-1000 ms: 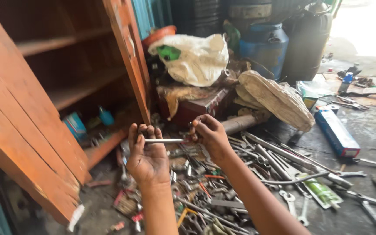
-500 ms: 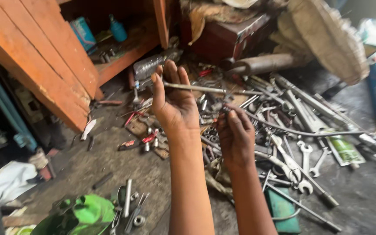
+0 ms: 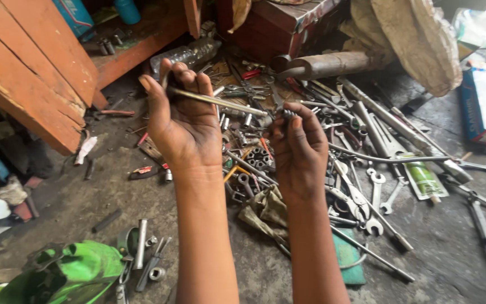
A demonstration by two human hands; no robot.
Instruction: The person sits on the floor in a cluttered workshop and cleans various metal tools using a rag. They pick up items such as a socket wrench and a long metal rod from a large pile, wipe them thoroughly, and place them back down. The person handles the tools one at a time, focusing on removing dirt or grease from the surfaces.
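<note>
My left hand is raised palm-up and grips a thin metal rod that points to the right. My right hand is beside it, with its fingers closed around a small metal socket just off the rod's right tip. Both hands hover over a heap of wrenches and sockets spread on the concrete floor. Whether the socket touches the rod I cannot tell.
An orange wooden cabinet stands open at the left. A dark red metal box and a rusty pipe lie behind the pile. A green plastic part lies at bottom left, a blue carton at right.
The view has tilted down toward the floor. My right hand has let go of the rod's end, dropped low, then risen again beside the rod's tip. My left hand keeps the rod.
</note>
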